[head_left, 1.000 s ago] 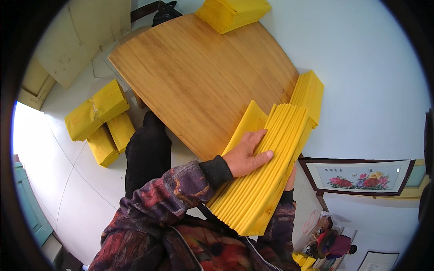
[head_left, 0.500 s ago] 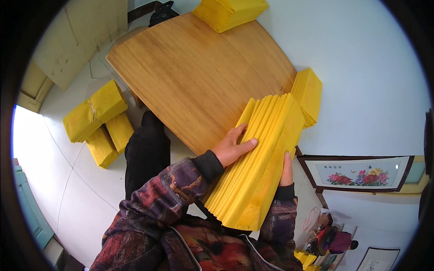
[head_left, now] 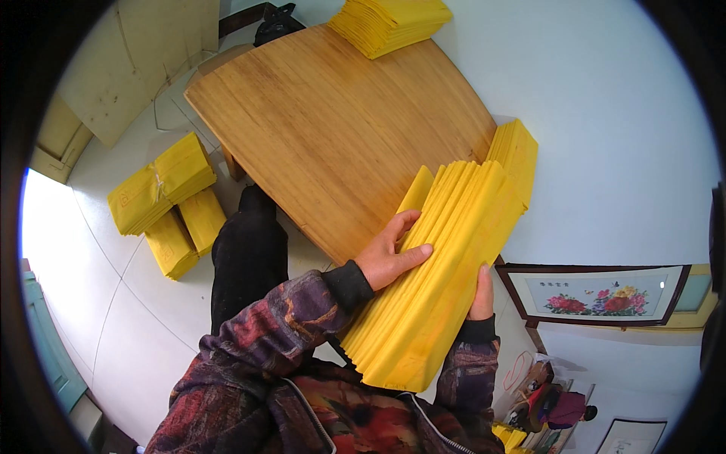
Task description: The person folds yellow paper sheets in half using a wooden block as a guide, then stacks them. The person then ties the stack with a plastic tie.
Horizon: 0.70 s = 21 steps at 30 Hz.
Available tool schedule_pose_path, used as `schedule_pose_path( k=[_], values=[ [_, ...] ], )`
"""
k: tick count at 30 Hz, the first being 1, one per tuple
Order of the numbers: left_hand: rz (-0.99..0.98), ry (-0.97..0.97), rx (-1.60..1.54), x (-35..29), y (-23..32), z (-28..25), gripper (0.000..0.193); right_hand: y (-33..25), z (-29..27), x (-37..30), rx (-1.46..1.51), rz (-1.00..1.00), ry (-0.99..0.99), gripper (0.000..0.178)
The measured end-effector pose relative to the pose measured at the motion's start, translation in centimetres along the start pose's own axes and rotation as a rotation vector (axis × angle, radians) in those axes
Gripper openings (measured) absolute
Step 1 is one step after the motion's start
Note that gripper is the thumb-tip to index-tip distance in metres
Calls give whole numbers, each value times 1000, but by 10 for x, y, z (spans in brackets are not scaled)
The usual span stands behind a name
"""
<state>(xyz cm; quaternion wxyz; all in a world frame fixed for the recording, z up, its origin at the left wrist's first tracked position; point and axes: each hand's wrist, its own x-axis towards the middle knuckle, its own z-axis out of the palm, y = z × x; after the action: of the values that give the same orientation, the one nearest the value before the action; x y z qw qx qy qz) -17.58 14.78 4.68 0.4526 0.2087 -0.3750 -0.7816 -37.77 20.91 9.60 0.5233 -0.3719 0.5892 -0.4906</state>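
A thick stack of folded yellow paper [head_left: 446, 291] is held in front of me, slanting over the near right edge of the wooden table [head_left: 333, 129]. My left hand [head_left: 392, 253] grips its left side, thumb across the folded edges and fingers reaching in behind the front folds. From the right, my right hand [head_left: 482, 293] presses against the stack's flat side; some of its fingers are hidden underneath. At the upper left of the stack, one fold stands apart from the others. Just beyond its top end, a second yellow stack [head_left: 520, 151] sits at the table's right edge, beside the wall.
Another yellow stack [head_left: 389, 29] lies at the table's far end. On the tiled floor to the left, a string-tied yellow bundle [head_left: 162, 184] rests on smaller bundles [head_left: 172, 246]. A framed flower picture [head_left: 597, 296] hangs at right. A black bag [head_left: 277, 25] is behind the table.
The folds between my hands have shifted slightly, and the gap beside the separate left fold looks wider. My hands keep nearly the same places.
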Motion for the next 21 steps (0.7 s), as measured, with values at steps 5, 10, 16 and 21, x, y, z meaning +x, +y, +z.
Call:
schedule_pose_path(
  k=[5, 10, 16, 21],
  values=[
    [-19, 73, 78, 3, 2, 0, 79, 0, 5, 11, 75, 64, 3, 54],
    [-188, 80, 619, 11, 9, -13, 79, 1, 6, 18, 143, 105, -32, 53],
    [33, 193, 459, 20, -7, -5, 81, 4, 9, 16, 152, 132, 53, 53],
    [-15, 137, 413, 28, -12, -15, 75, 3, 8, 18, 35, 123, 73, 50]
  ],
)
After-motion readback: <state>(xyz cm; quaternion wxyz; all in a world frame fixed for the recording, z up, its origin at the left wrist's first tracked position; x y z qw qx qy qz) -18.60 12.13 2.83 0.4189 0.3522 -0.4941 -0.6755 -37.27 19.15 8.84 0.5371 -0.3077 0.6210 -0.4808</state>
